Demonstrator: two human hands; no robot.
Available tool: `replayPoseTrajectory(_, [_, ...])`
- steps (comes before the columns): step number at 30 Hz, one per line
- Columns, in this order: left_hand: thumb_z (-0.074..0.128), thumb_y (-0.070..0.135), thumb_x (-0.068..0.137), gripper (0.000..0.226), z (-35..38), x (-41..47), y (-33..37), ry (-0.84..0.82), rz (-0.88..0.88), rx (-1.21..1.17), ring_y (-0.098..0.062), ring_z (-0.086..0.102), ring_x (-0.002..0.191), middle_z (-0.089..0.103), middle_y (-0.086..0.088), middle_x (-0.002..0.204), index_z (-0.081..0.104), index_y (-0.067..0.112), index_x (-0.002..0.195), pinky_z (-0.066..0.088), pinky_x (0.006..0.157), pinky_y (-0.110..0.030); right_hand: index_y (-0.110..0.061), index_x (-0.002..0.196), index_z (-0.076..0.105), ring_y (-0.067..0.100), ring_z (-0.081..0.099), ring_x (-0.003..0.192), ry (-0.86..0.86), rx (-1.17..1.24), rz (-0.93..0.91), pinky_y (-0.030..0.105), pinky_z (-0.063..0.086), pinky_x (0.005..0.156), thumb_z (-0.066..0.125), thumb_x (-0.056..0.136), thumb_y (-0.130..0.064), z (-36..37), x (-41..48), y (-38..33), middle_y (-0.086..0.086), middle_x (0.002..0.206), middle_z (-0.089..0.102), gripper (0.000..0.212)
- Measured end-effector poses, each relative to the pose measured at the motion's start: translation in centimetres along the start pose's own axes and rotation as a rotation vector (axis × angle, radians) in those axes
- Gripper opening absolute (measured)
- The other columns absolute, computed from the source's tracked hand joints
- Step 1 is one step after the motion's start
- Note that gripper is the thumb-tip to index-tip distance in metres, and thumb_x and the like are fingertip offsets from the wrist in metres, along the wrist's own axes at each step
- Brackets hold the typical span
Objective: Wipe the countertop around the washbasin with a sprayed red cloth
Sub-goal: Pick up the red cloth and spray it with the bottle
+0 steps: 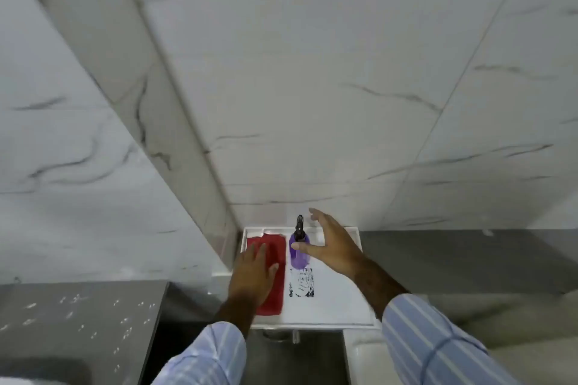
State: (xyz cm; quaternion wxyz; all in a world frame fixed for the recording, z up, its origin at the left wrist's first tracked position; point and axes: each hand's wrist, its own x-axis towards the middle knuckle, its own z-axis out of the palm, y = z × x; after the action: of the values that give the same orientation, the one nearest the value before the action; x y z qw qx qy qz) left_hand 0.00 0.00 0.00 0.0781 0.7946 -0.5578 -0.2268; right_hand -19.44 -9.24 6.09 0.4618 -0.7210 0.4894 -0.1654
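We are looking down at a white tray (344, 306) by a marble wall (312, 72). The red cloth (275, 284) is lying flat on the tray's left side. Our left hand (251, 275) is resting flat on it with fingers spread, not clenched, and it is hiding part of the cloth. Our right hand (331, 247) is hanging wide open beside a purple bottle (298, 251) with a black top, and it is gripping nothing. The bottle is standing just right of the cloth. A dark print on the tray is too blurry to read. Striped sleeves (438, 344) are cut off at the bottom edge. A grey counter (78, 312) is sitting at the lower left, and only a white corner of a basin (362, 359) is showing.
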Motion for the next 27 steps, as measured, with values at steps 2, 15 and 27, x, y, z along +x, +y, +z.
replayPoseTrajectory(2, [0.047, 0.059, 0.103, 0.075, 1.9, 0.7, 0.0, -0.071, -0.075, 0.041, -0.036, 0.029, 0.155, 0.026, -0.01, 0.172, 0.025, 0.022, 0.165, 0.034, 0.127, -0.051, -0.03, 0.161, 0.029, 0.01, 0.04, 0.145, 0.012, 0.066, 0.005, 0.028, 0.034, 0.118, 0.088, 0.073, -0.055, 1.9, 1.2, 1.0, -0.005, 0.164, 0.04, 0.109])
replayPoseTrajectory(15, [0.045, 0.042, 0.109, 0.069, 5.0, 3.8, 1.0, -0.102, -0.209, 0.047, -0.047, 0.035, 0.149, 0.02, -0.023, 0.169, 0.015, 0.026, 0.168, 0.039, 0.121, -0.059, -0.034, 0.161, 0.022, 0.018, 0.064, 0.113, 0.17, 0.376, 0.117, 0.031, 0.06, 0.088, 0.079, 0.091, -0.025, 6.0, 3.5, 2.5, -0.014, 0.13, 0.059, 0.09])
replayPoseTrajectory(27, [0.06, 0.078, 0.086, 0.095, 5.6, 2.9, 3.9, -0.062, -0.399, -0.133, -0.042, 0.047, 0.137, 0.038, -0.02, 0.157, 0.038, 0.015, 0.153, 0.047, 0.111, -0.052, -0.039, 0.15, 0.042, 0.016, 0.069, 0.096, 0.154, 0.346, 0.114, 0.038, 0.06, 0.086, 0.077, 0.092, -0.018, -0.1, 0.9, 2.7, -0.01, 0.106, 0.07, 0.071])
